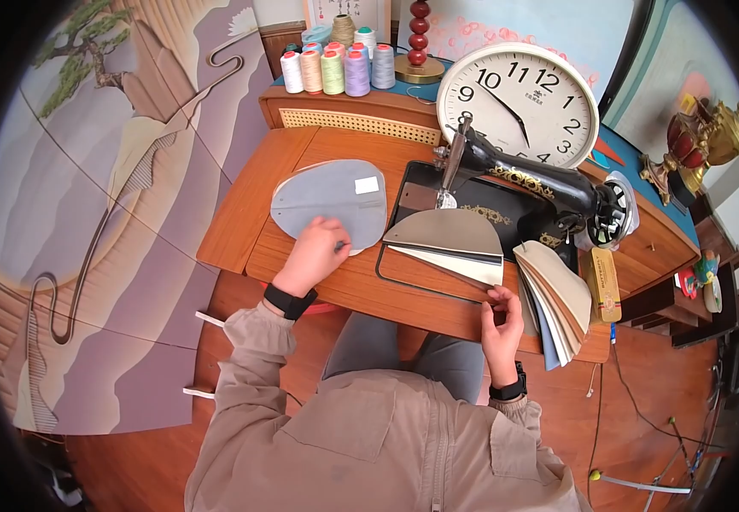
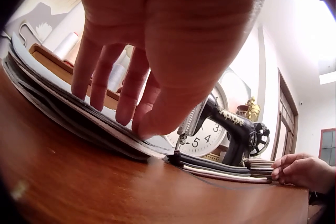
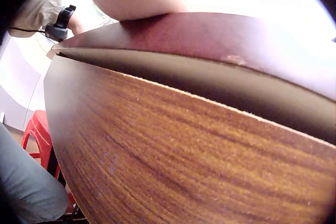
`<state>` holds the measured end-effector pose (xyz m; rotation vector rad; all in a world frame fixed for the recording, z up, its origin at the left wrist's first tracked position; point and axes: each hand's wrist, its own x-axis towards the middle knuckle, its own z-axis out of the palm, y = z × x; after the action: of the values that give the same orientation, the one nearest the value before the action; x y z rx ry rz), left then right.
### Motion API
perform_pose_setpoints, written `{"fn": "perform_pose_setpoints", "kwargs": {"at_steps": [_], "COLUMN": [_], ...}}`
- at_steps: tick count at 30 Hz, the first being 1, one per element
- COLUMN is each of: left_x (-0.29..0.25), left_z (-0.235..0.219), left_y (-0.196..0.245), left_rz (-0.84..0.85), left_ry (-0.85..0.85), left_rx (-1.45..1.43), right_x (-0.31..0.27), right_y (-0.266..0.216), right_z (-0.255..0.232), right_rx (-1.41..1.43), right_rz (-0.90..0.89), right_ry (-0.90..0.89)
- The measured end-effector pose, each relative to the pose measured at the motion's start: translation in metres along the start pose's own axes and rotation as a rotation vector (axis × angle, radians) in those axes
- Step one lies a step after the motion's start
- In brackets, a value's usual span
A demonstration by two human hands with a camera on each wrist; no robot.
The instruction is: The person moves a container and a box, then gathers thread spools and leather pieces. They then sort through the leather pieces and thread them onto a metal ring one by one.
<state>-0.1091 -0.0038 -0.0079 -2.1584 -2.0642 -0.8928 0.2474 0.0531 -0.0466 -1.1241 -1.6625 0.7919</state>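
A stack of rounded grey panels, with a small white label on top, lies on the left of the wooden table. My left hand is over its near edge. In the left wrist view the fingers reach down to the top sheet, thumb beside the index finger. A second pile, taupe on top with dark and cream layers, sits before the black sewing machine. Close to that pile's right corner, my right hand rests at the table's front edge, fingers loosely bent and holding nothing.
Fanned beige, brown and white panels overhang the front edge at right, beside a yellow box. Several thread cones and a large clock stand behind. A painted folding screen is at left.
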Motion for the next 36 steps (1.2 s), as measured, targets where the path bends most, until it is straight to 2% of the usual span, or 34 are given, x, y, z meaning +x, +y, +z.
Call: {"fn": "perform_pose_setpoints", "kwargs": {"at_steps": [8,13,17,25,36], "left_x": [-0.001,0.002,0.002,0.004,0.006], "left_z": [0.011,0.003,0.001,0.001,0.005], "left_y": [0.007,0.014,0.023,0.017,0.014], "left_rz": [0.049,-0.069,-0.040,-0.148,-0.167], "left_ry": [0.024,0.027,0.034,0.018,0.004], "left_rx": [0.139,0.079,0.144,0.041,0.077], "right_x": [-0.001,0.000,0.000,0.000,0.000], "right_y": [0.000,-0.001,-0.002,-0.003,-0.003], "right_z": [0.000,-0.001,-0.001,0.000,0.000], "right_rx": [-0.012,0.011,-0.002,-0.016,-0.043], "right_rz": [-0.004,-0.013,-0.022,-0.039,-0.054], "right_ry": [0.008,0.007,0.005,0.014,0.018]}}
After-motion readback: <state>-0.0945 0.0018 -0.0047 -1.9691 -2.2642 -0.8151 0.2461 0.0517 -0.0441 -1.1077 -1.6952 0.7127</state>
